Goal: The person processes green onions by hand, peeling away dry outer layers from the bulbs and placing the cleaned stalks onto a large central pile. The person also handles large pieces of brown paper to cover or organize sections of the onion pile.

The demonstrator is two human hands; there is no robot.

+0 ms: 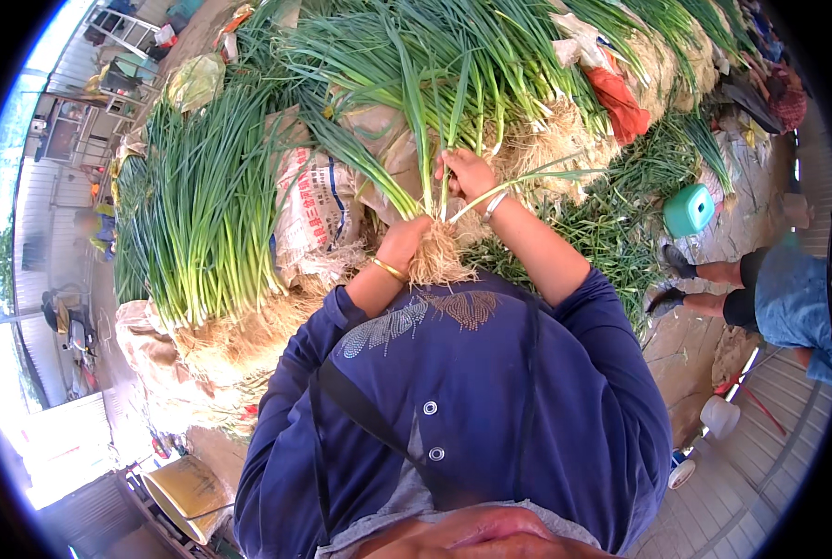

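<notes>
My left hand (pixel 403 244) is closed around the lower stalks of a bunch of green onions (pixel 437 253), whose pale, tangled roots hang down in front of my chest. Above it, my right hand (pixel 468 174) has its fingers pinched on a stalk of the same bunch. One thin green onion (pixel 518 182) sticks out to the right, passing under my right wrist. Long leaves from the bunch lean away over a large heap of green onions (pixel 453 79). Part of my left fingers is hidden behind the stalks and roots.
More green onions (pixel 213 210) are stacked at the left beside a printed white sack (pixel 311 205). Loose trimmed leaves (pixel 611 219) cover the ground at right, near a teal plastic container (pixel 689 211). Another person's legs (pixel 718 284) show at far right. A yellow bucket (pixel 185 496) is lower left.
</notes>
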